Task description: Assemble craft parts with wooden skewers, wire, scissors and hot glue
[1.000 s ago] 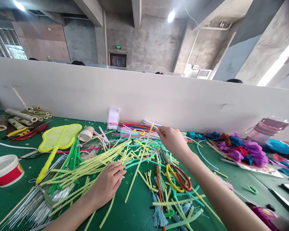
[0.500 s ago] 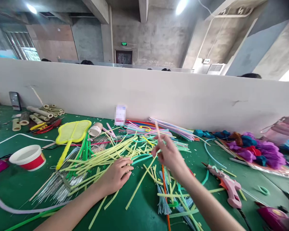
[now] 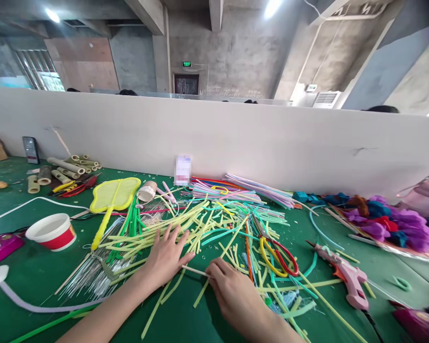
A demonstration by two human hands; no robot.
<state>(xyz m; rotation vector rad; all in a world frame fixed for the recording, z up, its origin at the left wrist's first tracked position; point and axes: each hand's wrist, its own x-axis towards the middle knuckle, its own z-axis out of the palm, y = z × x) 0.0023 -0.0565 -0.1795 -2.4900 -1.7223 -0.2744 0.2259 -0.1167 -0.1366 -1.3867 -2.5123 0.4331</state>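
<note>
Head view: our left hand lies spread over yellow-green fuzzy strips; our right hand pinches a thin pale stick between them. Green tabletop is bare nearest us, bounded by a whitish upright partition. Small green sign: illegible.

The right hand hides one end of a thin pale stick, and the left hand covers part of the yellow-green stems. Pixelation obscures an upright rectangular item. A pink bottle is cut off at right; beyond the partition, distant wall writing is too small to read.
</note>
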